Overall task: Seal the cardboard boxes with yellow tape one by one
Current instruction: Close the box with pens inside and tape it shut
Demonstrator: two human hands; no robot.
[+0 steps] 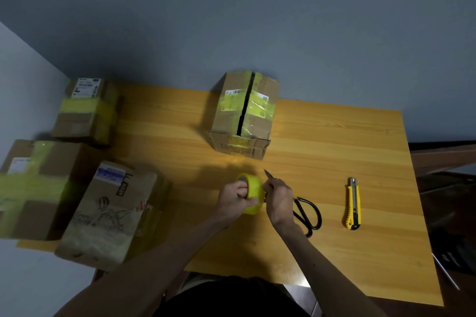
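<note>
Your left hand (235, 199) curls around the yellow tape roll (253, 193) over the table (334, 149), your right hand (279, 201) grips the scissors (309, 213) against it, and the gaping cardboard box (244, 116) stands just beyond.

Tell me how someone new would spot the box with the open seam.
On the wooden table, look to the middle of the far edge by the grey wall, where one cardboard box stands alone. Unlike the three boxes clustered at the left, it has a dark gap running down its top.
</note>
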